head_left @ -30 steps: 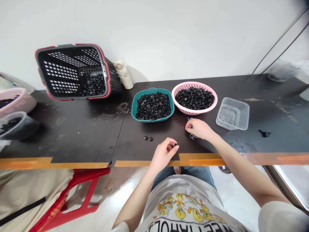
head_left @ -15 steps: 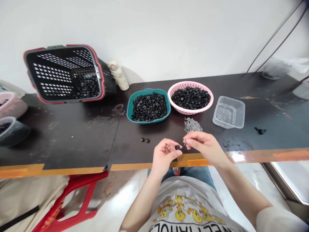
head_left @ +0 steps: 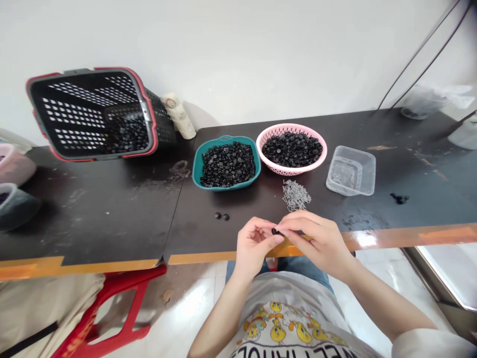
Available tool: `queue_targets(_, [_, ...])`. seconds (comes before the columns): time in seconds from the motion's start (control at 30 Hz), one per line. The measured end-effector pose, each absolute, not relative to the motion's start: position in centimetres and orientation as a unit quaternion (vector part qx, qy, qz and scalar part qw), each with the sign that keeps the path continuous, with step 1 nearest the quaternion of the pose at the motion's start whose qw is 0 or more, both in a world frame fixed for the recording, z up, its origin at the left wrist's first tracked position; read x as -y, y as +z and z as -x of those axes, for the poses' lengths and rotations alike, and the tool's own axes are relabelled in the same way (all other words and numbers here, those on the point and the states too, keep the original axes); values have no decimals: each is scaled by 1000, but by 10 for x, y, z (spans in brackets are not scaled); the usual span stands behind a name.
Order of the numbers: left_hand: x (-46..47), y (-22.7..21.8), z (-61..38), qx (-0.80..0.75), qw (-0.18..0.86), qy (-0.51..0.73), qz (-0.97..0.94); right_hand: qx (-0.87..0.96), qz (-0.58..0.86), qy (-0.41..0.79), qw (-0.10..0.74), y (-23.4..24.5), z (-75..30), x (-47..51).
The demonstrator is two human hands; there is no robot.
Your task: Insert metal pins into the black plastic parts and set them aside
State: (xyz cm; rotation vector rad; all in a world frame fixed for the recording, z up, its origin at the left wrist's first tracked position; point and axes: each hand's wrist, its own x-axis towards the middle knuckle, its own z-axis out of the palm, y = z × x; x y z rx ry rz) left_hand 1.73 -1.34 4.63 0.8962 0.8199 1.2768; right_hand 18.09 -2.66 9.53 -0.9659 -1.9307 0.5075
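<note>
Above the table's front edge, my left hand (head_left: 253, 247) is closed, with a small round black plastic part (head_left: 275, 231) pinched between thumb and fingers. My right hand (head_left: 321, 239) meets it from the right, its fingertips pressed together against the part. The thin metal pin that this hand pinched a moment ago is now hidden by the fingers. Just beyond my hands lies a loose pile of metal pins (head_left: 295, 196). Two black pieces, one left (head_left: 218, 216) and one right (head_left: 225, 217), sit side by side to the left of my hands.
A teal tray (head_left: 196, 166) and a pink basket (head_left: 323, 141), both full of black parts, stand behind the pins. On the right is a clear plastic box (head_left: 367, 171) with some pins. A tilted black basket (head_left: 164, 119) and a white bottle (head_left: 182, 119) are at the back left.
My right hand has moved left and brought its pin up to the black part in my left hand. The fingertips now touch. The view has shifted slightly.
</note>
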Motion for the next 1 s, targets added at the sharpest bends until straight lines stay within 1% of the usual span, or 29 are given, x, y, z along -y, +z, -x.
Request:
queue_targets(0.1, [13, 47, -17, -357, 633, 568, -387, 794, 378, 194, 436, 95, -181, 26])
queue_targets(0.2, [14, 46, -14, -368, 648, 554, -372, 797, 379, 219, 417, 96, -182, 22])
queue_targets(0.4, [16, 38, -14, -378, 715, 495, -317, 751, 380, 383, 381, 95, -188, 8])
queue_targets(0.5, [17, 37, -17, -392, 736, 479, -276, 731, 399, 449, 324, 100, -197, -4])
queue_targets(0.57, [17, 38, -18, -398, 743, 474, -254, 733, 408, 464, 284, 106, -208, -20])
queue_targets(0.63, [16, 40, -17, -398, 747, 473, -246, 748, 431, 428, 269, 113, -222, -46])
queue_targets(0.67, [16, 40, -16, -397, 747, 474, -246, 754, 454, 383, 280, 115, -230, -64])
queue_targets(0.73, [16, 41, -14, -391, 747, 476, -249, 748, 541, 272, 273, 116, -244, -105])
queue_targets(0.77, [16, 41, -13, -388, 748, 477, -251, 747, 581, 214, 241, 115, -249, -127])
queue_targets(0.83, [16, 41, -11, -381, 749, 478, -255, 771, 618, 112, 104, 111, -255, -166])
queue_targets(0.93, [18, 42, -9, -378, 745, 480, -268, 786, 608, 114, 12, 104, -252, -205])
queue_targets(1.0, [19, 42, -8, -381, 739, 482, -277, 785, 605, 131, -28, 102, -246, -217])
